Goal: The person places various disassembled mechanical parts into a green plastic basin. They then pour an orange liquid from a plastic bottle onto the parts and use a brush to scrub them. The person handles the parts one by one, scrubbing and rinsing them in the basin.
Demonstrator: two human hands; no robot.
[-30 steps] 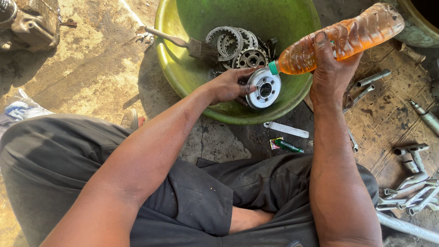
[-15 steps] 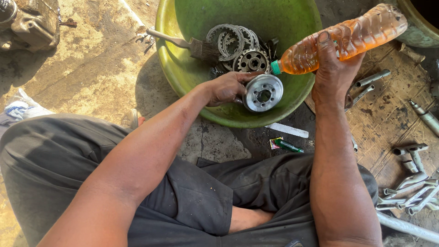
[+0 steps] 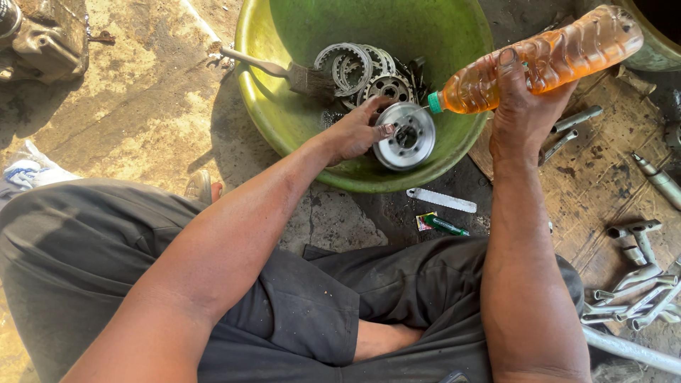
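- Head view: since a second ago my left hand [image 3: 355, 131] has tipped the metal hub [image 3: 404, 136] slightly, still over the green basin's [image 3: 255, 85] near rim.
- Right hand [image 3: 521, 106] stays clamped around the oil bottle [image 3: 546, 60], spout just beside the hub.
- Hub: round, silvery, holed face upward, left fingers pinching its edge.

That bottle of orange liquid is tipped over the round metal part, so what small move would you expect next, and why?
Probably a gentle squeeze or a slightly steeper tilt of the bottle. The right hand holds it nearly level, its green spout aimed just above the round metal part, which the left hand steadies over the green basin. No liquid shows leaving the spout.
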